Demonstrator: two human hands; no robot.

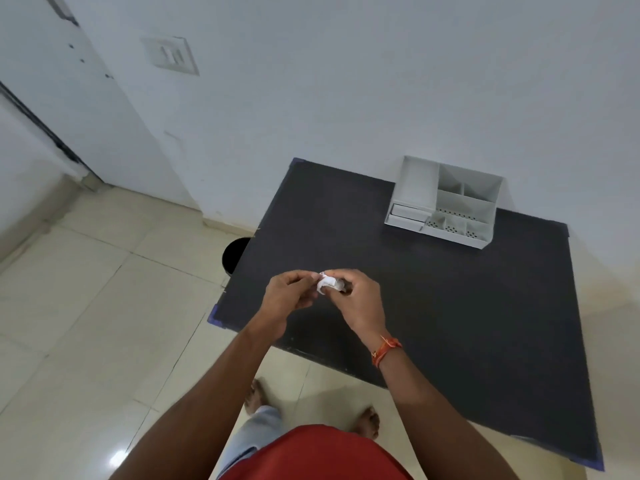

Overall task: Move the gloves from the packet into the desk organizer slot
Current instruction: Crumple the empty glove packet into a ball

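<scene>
A small crumpled white packet (326,283) hangs between my two hands above the near left part of the dark table (433,323). My left hand (289,294) pinches its left end. My right hand (356,299), with an orange thread band on the wrist, grips its right side and hides part of it. No gloves can be told apart from the packet. The white desk organizer (446,202), with several open slots and small drawers at its left front, stands at the table's far edge against the wall, well beyond my hands.
A black round bin (235,252) stands on the tiled floor beside the table's left edge. The white wall runs right behind the organizer. My bare feet (256,396) are on the floor in front of the table.
</scene>
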